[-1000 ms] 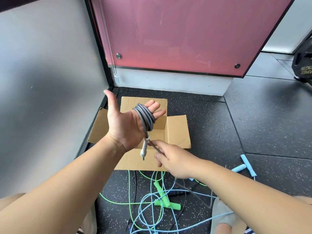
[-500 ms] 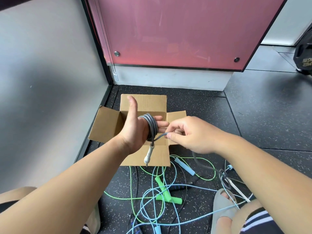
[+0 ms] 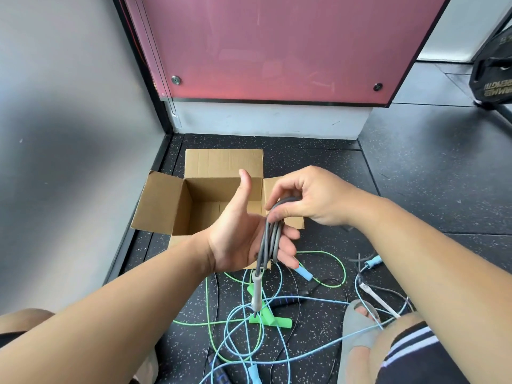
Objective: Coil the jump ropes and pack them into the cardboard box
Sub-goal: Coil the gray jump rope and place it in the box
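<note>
A grey jump rope (image 3: 270, 239) is looped in several turns around the fingers of my left hand (image 3: 241, 234), palm up, thumb raised. Its light grey handle (image 3: 256, 291) dangles below the hand. My right hand (image 3: 307, 198) pinches the top of the grey loops just right of my left fingers. Behind both hands stands the open cardboard box (image 3: 199, 198), flaps spread, nothing visible inside. On the floor below lie tangled green rope (image 3: 329, 284) and light blue rope (image 3: 279, 358), with green handles (image 3: 267, 318) and a blue handle (image 3: 303, 273).
A grey wall (image 3: 69, 134) runs along the left, a pink panel (image 3: 277, 45) stands behind the box. A black weight plate (image 3: 493, 84) sits at far right. My sandalled foot (image 3: 357, 328) and another grey handle (image 3: 379, 299) lie at lower right on the speckled rubber floor.
My right hand has carried the grey rope up over my left fingers, adding another turn. The left hand has lowered and tilted, and the handle hangs lower.
</note>
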